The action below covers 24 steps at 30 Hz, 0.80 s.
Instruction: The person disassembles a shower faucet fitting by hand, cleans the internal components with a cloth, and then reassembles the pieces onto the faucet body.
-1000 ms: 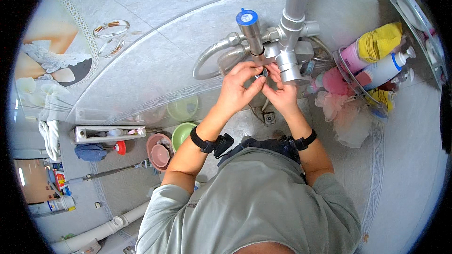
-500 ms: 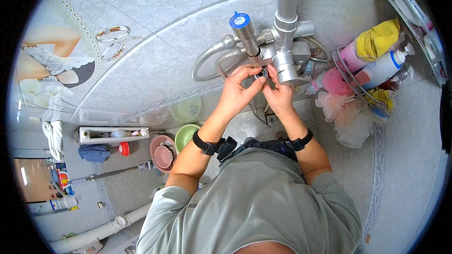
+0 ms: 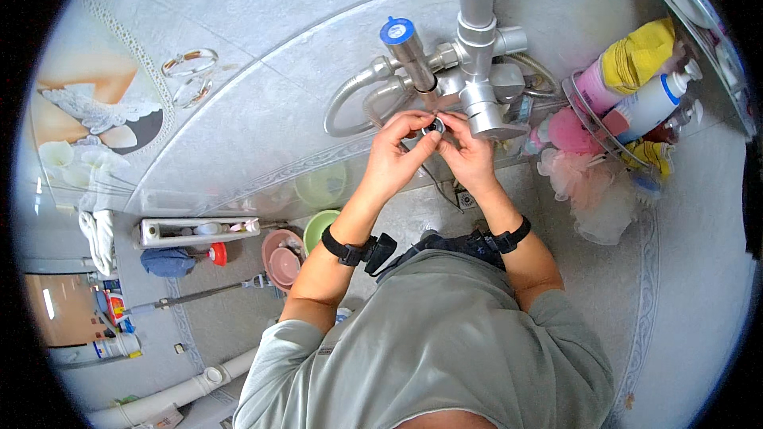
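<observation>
Close under the shower fittings, my two hands pinch a small round piece (image 3: 434, 126) between them, dark inside with a silvery rim. My left hand (image 3: 395, 152) has its thumb and fingers closed on the piece's left side. On the other side, my right hand (image 3: 469, 157) grips it with bent fingertips. Just above the hands is a metal cylinder with a blue cap (image 3: 407, 46), tilted and joined to the pipework. Beside it rises a thick silver pipe (image 3: 477, 36) with a wide outlet (image 3: 491, 121). Flexible metal hoses (image 3: 343, 99) curve to the left.
To the right, a wire basket (image 3: 584, 123) on the wall holds bottles, a yellow cloth (image 3: 640, 56) and mesh bath puffs (image 3: 584, 191). Low on the left are a pink basin (image 3: 271, 248), a green basin (image 3: 315, 230), a white rack (image 3: 149, 232) and a white drainpipe (image 3: 179, 385).
Both hands have shifted slightly left and down in the picture with the round piece, which shows more of its face. The whole view has moved a little.
</observation>
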Tool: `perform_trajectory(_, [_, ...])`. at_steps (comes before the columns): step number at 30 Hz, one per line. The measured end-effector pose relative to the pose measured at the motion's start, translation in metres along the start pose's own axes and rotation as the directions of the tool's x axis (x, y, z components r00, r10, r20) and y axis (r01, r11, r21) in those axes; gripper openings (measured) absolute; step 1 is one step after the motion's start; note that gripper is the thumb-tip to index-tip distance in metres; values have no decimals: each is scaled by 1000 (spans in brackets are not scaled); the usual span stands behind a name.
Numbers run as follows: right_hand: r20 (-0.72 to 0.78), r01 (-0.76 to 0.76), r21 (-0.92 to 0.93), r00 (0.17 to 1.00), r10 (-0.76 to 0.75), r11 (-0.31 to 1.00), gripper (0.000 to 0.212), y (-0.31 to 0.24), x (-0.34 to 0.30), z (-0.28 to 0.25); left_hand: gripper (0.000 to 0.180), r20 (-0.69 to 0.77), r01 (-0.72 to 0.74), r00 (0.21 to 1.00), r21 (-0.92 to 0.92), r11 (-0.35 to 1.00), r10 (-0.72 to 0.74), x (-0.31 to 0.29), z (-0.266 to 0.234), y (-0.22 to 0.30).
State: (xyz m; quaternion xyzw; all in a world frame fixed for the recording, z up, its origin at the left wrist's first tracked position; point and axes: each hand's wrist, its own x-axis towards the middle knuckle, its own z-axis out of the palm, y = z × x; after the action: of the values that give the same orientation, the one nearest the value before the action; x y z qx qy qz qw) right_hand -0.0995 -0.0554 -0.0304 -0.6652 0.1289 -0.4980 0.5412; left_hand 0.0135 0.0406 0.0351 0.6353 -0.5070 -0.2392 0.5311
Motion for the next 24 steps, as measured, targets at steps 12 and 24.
perform_trajectory(12, [37, 296, -283, 954, -298, 913, 32, -13, 9, -6, 26, -42, 90, 994, -249, 964, -103, 5, 7, -2])
perform_trajectory(24, [77, 324, -336, 945, -318, 884, 27, -16, 16, -11, 24, -137, 163, 957, -477, 864, -256, -1, 19, -7])
